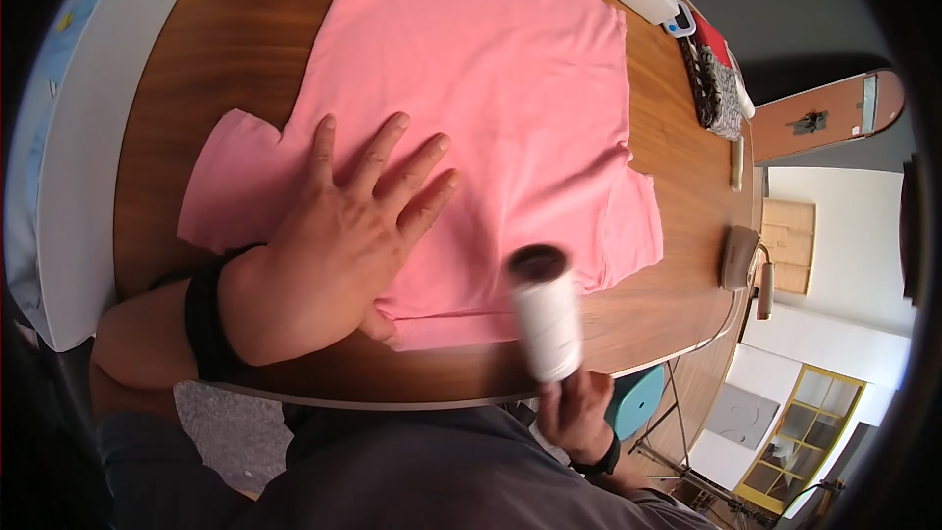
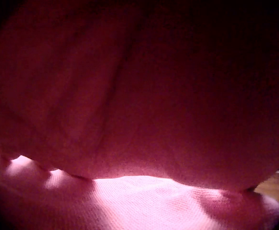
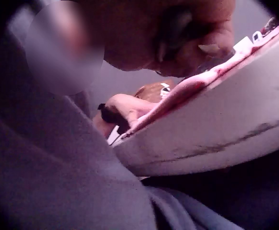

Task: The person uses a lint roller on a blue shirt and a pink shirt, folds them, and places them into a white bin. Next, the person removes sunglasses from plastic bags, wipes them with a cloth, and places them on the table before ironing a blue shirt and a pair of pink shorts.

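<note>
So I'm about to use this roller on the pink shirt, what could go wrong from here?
The shirt has creases, so the roller might catch one and bunch the cloth.
Your left hand presses down only one side, so the other side could shift if the roller drags.
The hem lies close to the near edge of the table, where your right hand holds the roller, so a pull toward you might bring cloth over it.
</note>
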### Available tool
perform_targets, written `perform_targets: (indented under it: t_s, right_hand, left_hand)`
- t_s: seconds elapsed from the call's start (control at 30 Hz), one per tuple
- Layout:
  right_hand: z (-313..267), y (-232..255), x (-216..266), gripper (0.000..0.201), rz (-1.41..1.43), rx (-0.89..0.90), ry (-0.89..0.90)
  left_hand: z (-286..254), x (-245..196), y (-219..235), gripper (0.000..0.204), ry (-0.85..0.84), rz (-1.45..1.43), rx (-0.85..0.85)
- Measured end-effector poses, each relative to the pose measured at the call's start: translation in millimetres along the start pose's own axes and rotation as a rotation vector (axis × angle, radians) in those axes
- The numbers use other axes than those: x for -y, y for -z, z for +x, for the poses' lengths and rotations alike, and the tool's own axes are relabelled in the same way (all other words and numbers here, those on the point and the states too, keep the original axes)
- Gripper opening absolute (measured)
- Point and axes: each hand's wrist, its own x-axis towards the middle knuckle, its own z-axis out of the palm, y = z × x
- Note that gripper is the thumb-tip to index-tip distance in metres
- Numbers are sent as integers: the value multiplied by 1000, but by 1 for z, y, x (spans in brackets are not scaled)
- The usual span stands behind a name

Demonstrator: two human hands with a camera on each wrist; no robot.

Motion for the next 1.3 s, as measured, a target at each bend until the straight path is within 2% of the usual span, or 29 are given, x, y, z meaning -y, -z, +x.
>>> perform_targets:
  t_s: [0.07,0.13,0.17,0.23,0.27,0.33,0.37,0.47,0.57,0.73,0.87,0.93,1.0,1.07,1.13,1.2,1.3]
  right_hand:
    - [1,11,19,36,106,326,-98]
    - [17,11,24,34,151,366,-101]
    - [20,8,22,24,124,296,-102]
    - [14,-5,4,18,84,115,-38]
    - [14,0,1,18,83,118,-37]
    - [17,14,-4,19,140,129,-311]
    - [17,19,-11,22,91,146,-366]
    - [13,16,-44,26,-98,27,-493]
    - [8,13,-80,31,-244,-131,-562]
    - [-2,20,-114,34,-408,-184,-603]
    - [8,32,-106,39,-386,-258,-646]
    - [18,28,-79,28,-202,-333,-468]
    - [34,30,-37,21,43,-191,-415]
    - [40,25,-21,19,-14,-40,-164]
    - [50,21,-8,22,39,60,-8]
    - [61,20,0,25,23,147,46]
    - [67,19,-13,26,-22,163,-62]
  left_hand:
    - [0,1,1,131,-6,-4,-6]
    - [0,1,0,131,-8,-1,-5]
    - [1,1,-1,131,-6,1,0]
    - [1,0,-1,131,3,-5,3]
    - [1,0,-1,131,9,-6,9]
    - [1,-1,3,131,11,-6,21]
    - [2,-1,4,132,13,-1,33]
    - [1,-1,4,132,6,-2,30]
    - [1,-1,1,132,6,5,16]
    - [-1,0,4,132,0,26,5]
    - [-1,1,5,130,-4,31,-5]
    - [-1,0,3,130,0,41,-5]
    - [1,-1,5,129,-12,59,-8]
    - [0,0,8,129,-11,49,5]
    - [0,-1,7,129,-9,52,6]
    - [1,0,7,129,-4,48,11]
    - [2,0,7,129,-10,26,48]
